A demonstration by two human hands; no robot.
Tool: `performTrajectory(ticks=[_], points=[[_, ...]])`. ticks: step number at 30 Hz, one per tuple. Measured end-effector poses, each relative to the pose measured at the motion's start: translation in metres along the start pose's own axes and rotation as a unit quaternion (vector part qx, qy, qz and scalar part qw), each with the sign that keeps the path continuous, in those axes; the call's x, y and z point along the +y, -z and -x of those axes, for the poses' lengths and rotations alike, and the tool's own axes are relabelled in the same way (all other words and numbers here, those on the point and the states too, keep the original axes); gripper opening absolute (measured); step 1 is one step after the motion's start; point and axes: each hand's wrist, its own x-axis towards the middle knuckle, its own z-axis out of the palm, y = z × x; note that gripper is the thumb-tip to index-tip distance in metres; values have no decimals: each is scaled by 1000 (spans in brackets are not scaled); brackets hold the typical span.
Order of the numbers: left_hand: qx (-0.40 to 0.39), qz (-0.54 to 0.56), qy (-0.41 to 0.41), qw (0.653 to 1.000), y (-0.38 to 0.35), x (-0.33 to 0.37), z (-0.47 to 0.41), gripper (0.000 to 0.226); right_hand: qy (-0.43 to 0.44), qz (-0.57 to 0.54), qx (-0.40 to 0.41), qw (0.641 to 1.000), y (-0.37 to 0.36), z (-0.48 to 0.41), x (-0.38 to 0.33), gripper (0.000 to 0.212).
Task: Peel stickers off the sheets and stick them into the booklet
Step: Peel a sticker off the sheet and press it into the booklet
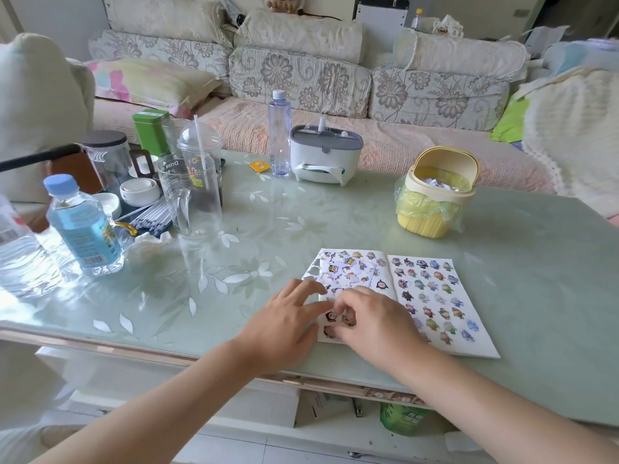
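An open white booklet [438, 296] lies near the table's front edge, its right page covered with several small cartoon stickers. On its left page rests a partly used sticker sheet [348, 271] with cut-out holes. My left hand [284, 324] presses flat on the sheet's left edge, fingers spread. My right hand [375, 321] is bent over the lower part of the sheet, with fingertips pinched at a small sticker [346, 319]. Whether the sticker is lifted off I cannot tell.
A yellow mini bin [435, 195] with a bag stands behind the booklet. A clear bottle [279, 135] and a grey-white box [323, 155] are at the back. Cups, a jug [191, 195] and a water bottle [82, 226] crowd the left. A sofa runs behind the table.
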Motion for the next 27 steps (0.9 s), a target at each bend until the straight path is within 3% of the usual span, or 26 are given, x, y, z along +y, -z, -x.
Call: performTrajectory(ticks=[3,8,20,27], points=[[-10,16,-33,999,2,1,8,38,86,23,22,996,-9,10,10,11],[-57,-55,-90,993,4,0,22,42,171,89,36,981,-15,32,21,30],[-37,-49,-116,991,5,1,25,39,163,122,0,979,-19,41,18,52],[-41,-60,-133,989,5,-5,27,43,181,122,27,976,-23,43,25,46]])
